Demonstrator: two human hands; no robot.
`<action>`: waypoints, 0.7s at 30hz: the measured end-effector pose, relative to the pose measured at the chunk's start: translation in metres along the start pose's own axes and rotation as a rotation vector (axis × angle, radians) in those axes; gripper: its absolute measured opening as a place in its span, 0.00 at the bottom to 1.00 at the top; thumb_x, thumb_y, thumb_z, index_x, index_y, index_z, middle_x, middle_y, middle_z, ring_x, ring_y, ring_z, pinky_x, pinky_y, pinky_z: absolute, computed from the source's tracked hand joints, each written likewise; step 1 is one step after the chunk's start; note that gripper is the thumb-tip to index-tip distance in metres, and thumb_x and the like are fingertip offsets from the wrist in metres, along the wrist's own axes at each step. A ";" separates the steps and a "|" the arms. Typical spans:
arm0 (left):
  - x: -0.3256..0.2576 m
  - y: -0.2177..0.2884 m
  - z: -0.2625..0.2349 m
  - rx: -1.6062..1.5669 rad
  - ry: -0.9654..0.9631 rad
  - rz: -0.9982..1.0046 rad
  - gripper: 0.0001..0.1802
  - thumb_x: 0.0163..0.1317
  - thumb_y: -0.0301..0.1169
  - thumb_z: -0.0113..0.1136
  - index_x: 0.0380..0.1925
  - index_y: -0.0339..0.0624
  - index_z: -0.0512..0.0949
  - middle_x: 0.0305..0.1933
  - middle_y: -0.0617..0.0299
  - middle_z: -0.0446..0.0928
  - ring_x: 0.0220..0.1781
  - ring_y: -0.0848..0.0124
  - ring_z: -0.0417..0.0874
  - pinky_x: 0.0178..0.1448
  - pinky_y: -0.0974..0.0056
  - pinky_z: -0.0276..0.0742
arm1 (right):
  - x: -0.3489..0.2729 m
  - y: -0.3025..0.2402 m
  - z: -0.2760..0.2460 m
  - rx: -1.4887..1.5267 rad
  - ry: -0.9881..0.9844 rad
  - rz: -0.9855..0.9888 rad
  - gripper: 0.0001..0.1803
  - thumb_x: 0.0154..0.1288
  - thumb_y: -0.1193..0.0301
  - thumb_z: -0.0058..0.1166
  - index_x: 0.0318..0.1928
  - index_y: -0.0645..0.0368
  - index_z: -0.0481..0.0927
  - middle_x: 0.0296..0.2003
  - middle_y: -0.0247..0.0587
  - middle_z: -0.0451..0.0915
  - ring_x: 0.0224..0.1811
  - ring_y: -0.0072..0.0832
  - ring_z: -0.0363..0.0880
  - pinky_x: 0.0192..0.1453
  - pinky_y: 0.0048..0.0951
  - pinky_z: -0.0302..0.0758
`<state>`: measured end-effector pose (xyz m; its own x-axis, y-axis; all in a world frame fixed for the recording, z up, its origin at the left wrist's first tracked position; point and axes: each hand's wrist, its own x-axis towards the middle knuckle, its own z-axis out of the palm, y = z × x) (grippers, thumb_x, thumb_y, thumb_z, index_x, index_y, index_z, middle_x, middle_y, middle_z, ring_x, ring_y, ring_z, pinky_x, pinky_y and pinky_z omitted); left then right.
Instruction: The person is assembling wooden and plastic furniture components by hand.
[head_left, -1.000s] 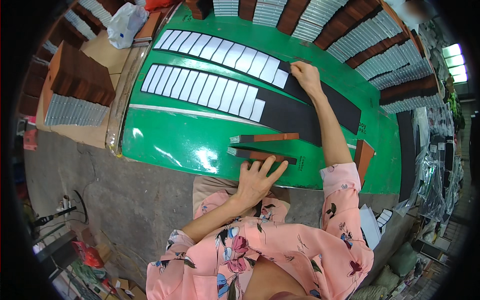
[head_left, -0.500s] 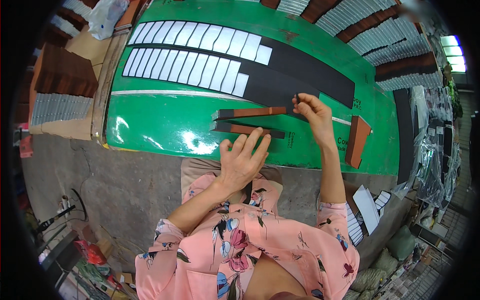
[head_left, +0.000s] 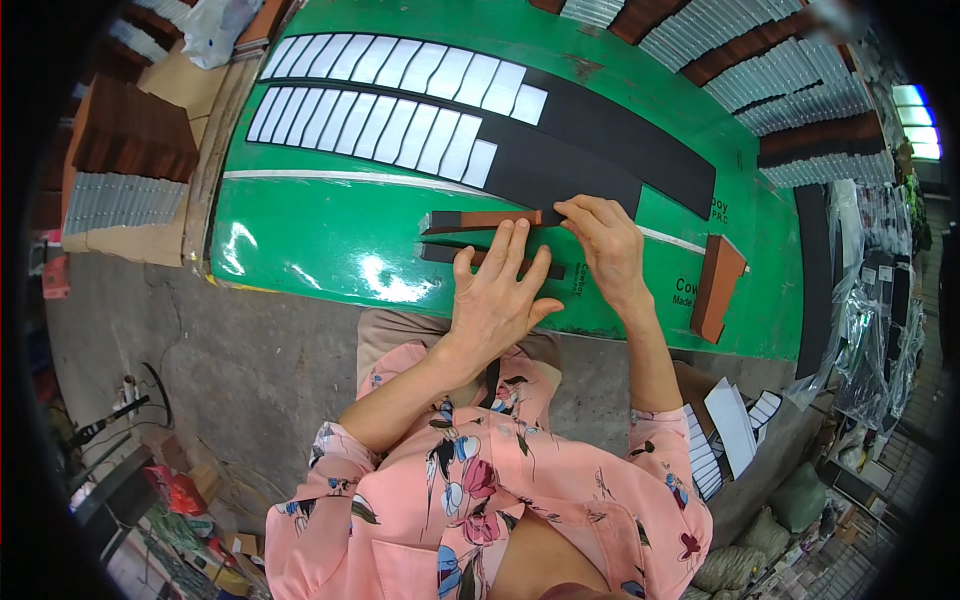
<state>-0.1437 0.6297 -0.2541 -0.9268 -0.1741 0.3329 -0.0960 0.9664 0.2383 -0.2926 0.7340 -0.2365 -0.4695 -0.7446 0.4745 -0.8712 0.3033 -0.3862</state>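
Two narrow brown bars, stacks or blocks with black ends, lie side by side on the green table. My left hand (head_left: 495, 290) is open, its longer fingertips pressing the right part of the far brown bar (head_left: 490, 219). That hand also reaches over the near brown bar (head_left: 450, 255), hiding its middle. At the far bar's right end, my right hand (head_left: 608, 250) pinches a small black piece (head_left: 552, 212) between thumb and fingertips. Beyond the hands lie two long black sheets (head_left: 590, 165), their left parts covered with rows of white-backed pieces (head_left: 400, 130).
A brown block (head_left: 712, 290) rests at the right of the green table (head_left: 320, 230). Stacked brown and silver-edged pieces stand at left (head_left: 130, 150) and along the far right (head_left: 740, 60). Clear plastic wrapping (head_left: 850, 290) hangs by the right edge.
My right hand has moved left and slightly down, bringing the small black piece to the far bar's right end. My left fingertips have shifted from the near bar onto the far one.
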 end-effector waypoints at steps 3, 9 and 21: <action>0.000 0.001 -0.001 0.005 -0.040 -0.004 0.30 0.57 0.58 0.51 0.51 0.51 0.74 0.65 0.48 0.66 0.68 0.62 0.65 0.61 0.48 0.46 | 0.000 0.000 0.001 -0.007 0.000 0.002 0.14 0.47 0.78 0.63 0.38 0.58 0.82 0.35 0.35 0.80 0.35 0.32 0.78 0.34 0.31 0.76; 0.000 0.000 -0.001 0.028 -0.016 0.011 0.33 0.50 0.58 0.59 0.51 0.49 0.73 0.64 0.47 0.66 0.68 0.62 0.62 0.59 0.49 0.50 | -0.002 0.002 0.004 -0.010 0.010 0.005 0.14 0.47 0.78 0.63 0.38 0.58 0.82 0.35 0.35 0.80 0.34 0.32 0.78 0.34 0.30 0.76; 0.000 0.000 -0.004 -0.014 -0.056 -0.010 0.30 0.52 0.55 0.58 0.51 0.51 0.73 0.64 0.49 0.66 0.68 0.62 0.64 0.60 0.48 0.47 | -0.001 0.001 0.006 -0.001 0.014 0.008 0.13 0.47 0.78 0.63 0.37 0.59 0.82 0.34 0.35 0.80 0.33 0.32 0.78 0.33 0.30 0.76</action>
<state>-0.1422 0.6295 -0.2506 -0.9448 -0.1728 0.2785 -0.1009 0.9618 0.2545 -0.2923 0.7312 -0.2425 -0.4786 -0.7339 0.4820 -0.8674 0.3100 -0.3893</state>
